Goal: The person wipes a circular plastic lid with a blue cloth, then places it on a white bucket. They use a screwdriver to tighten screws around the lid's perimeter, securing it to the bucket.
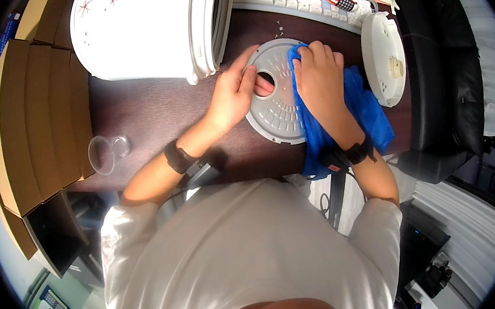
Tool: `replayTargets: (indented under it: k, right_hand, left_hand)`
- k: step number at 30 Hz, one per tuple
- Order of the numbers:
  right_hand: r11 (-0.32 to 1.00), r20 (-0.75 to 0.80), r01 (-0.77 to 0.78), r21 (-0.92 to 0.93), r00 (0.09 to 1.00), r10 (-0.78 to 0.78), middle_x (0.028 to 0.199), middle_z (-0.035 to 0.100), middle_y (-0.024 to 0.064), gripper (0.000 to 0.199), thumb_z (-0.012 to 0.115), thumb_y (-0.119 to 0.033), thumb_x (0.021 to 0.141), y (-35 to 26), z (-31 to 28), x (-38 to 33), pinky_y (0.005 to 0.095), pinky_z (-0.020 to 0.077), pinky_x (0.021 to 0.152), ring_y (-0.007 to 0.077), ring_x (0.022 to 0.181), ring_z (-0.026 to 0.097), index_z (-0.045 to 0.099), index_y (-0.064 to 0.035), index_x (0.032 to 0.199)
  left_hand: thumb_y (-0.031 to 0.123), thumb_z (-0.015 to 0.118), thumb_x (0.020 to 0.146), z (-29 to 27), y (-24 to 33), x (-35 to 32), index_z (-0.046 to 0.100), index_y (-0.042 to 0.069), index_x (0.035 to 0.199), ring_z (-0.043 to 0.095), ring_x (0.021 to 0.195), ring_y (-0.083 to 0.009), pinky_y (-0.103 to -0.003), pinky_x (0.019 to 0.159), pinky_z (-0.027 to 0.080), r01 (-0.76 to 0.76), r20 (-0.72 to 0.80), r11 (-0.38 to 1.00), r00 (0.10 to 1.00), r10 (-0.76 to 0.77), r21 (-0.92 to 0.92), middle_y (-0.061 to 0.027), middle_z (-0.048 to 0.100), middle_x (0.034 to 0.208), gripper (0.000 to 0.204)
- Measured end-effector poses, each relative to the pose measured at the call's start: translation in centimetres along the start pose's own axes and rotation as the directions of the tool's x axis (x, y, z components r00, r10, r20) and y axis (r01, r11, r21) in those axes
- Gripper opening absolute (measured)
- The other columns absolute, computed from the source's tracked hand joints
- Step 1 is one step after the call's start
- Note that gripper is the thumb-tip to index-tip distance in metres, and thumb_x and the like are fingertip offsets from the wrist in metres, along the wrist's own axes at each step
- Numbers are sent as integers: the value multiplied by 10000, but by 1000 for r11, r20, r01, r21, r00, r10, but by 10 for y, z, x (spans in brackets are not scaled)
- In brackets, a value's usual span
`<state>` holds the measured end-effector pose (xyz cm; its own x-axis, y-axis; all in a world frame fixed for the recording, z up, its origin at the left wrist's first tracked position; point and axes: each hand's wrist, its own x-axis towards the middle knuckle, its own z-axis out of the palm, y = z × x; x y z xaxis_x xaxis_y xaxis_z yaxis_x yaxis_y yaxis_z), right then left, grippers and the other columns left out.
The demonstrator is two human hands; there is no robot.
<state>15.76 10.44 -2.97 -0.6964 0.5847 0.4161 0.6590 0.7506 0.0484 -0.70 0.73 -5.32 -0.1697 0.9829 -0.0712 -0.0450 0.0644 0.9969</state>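
Item: flat grey round disc with an off-centre round hole and rings of slots, seemingly plastic; over the dark wood-grain tabletop, between the two hands; whether its far side rests on the wood cannot be told

Handling, by judgement: light, stiff, smooth enough to slide; thin rim and slotted face likely to crack if bent. Best holds: outer rim, or lip of the hole

Left hand: closed on the disc's left side, thumb above, fingertips beneath showing through the hole

Right hand: fingers curled over a crumpled blue fabric cloth at the disc's right edge; cloth soft, limp, probably grippy

Nearby: small loose silver screws, easily scattered
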Motion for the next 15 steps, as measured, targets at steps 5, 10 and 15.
replayTargets:
  k: [5,10,15]
  right_hand:
    - [985,-29,81,154,997,-78,907,556,91,227,639,-202,829,-6,9,5,384,392,788,252,867,533,632,-13,955]
    - [990,-37,66,126,997,-62,926,580,76,272,635,-167,786,-11,1,0,383,383,788,241,871,545,646,-25,1018]
    - [996,81,30,-85,996,-24,899,585,53,261,622,-137,780,3,-10,-12,377,378,779,221,855,554,656,-45,1023]
  left_hand:
    - [82,359,1036,1,-3,0,358,-39,1436,682,709,-138,-252,710,549,-3,-30,1000,1000,2,-7,-108,691,771,418]
    - [83,375,1033,-1,-3,-1,381,-42,1427,676,696,-127,-247,692,542,7,-24,999,1000,-8,-43,-99,689,760,413]
    - [97,381,1038,1,0,1,391,-38,1426,667,691,-113,-236,685,536,53,0,997,999,-53,-59,-94,690,770,411]
